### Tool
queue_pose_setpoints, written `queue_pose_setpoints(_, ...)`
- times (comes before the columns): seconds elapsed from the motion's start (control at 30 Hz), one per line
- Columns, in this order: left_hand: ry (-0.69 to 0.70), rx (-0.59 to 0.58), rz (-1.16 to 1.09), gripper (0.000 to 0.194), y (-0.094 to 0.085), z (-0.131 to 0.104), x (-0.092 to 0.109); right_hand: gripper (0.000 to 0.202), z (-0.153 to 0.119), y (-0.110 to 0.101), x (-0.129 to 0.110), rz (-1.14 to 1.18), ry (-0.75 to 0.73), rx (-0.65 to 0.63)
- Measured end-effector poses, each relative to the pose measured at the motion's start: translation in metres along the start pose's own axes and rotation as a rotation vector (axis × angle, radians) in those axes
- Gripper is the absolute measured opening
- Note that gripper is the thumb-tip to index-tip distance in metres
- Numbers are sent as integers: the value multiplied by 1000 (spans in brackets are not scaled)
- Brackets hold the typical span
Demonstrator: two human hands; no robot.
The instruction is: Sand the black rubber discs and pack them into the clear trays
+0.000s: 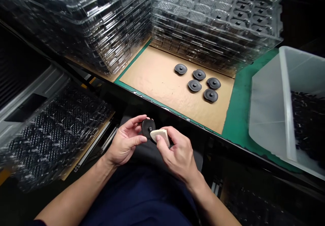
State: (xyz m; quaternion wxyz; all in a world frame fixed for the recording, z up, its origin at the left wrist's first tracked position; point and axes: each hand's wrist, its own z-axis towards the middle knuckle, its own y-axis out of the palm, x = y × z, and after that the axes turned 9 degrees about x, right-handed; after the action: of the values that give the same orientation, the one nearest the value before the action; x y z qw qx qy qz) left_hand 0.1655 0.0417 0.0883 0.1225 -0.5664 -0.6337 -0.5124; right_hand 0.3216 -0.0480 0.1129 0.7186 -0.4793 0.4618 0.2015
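A black disc-shaped part [145,127] with a small central stub is pinched between the thumb and fingers of my left hand [128,139]. My right hand [179,151] grips a cream-coloured flat pad [162,136], thumb on top. The pad's tip meets the disc near its stub. Both hands are over my lap, in front of the table edge. Several similar black discs [194,85] lie stub-up on the brown cardboard sheet [152,73] beyond my hands.
Tall stacks of clear plastic trays stand at the back left [101,33] and back right [215,26]; the right stack's top tray holds black parts. A translucent bin [269,107] with black pieces sits on the green tabletop [237,117]. More trays [56,131] are low at left.
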Motion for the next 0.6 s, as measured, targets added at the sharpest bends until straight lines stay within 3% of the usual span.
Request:
queue_pose_setpoints(0.17, -153, -94, -1, 56, -8, -2, 1, 16, 6, -2, 10, -249, -278, 74)
queue_pose_setpoints(0.3, -287, -169, -35, 55, -13, -5, -4, 20, 11, -6, 11, -71, -377, -15)
queue_pose_setpoints(0.37, -278, -172, -67, 58, -14, -6, -5, 27, 12, -10, 16, 78, -285, 45)
queue_pose_setpoints(0.47, -216, -151, -98, 61, -10, -6, -2, 24, 7, -15, 27, 194, 53, 124)
queue_pose_setpoints(0.53, -183, -154, -92, 60, -7, -6, 0, 28, 0, -13, 33, 268, 240, -23)
queue_pose_setpoints(0.6, -169, -169, -51, 56, -3, -6, 0, 37, -9, -7, 35, 362, 331, -199)
